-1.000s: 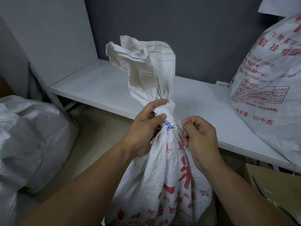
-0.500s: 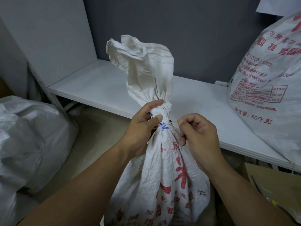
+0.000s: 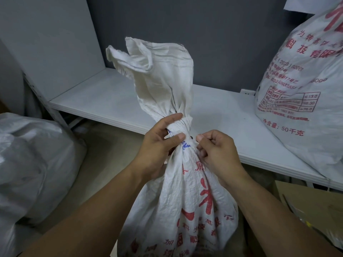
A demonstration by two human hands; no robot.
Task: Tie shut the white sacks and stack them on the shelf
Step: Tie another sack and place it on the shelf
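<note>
A white woven sack (image 3: pixel 187 197) with red print stands upright in front of me, its mouth bunched into a neck and the loose top flaring upward. My left hand (image 3: pixel 159 143) grips that neck, thumb and fingers curled round it. My right hand (image 3: pixel 215 147) is curled at the neck's right side and pinches a thin tie there; the tie itself is barely visible. Behind them runs the white shelf (image 3: pixel 104 101). A second, full white sack (image 3: pixel 304 101) with red print stands on the shelf at the right.
A bulky pale plastic-wrapped bundle (image 3: pixel 31 164) lies on the floor at the left. A brown cardboard box (image 3: pixel 311 204) sits under the shelf at the lower right. The shelf's upright white side panel (image 3: pixel 52 43) closes the left end.
My right hand has moved in closer to the neck of the sack, the stretch of tie between hand and neck shortening. My left hand keeps its grip.
</note>
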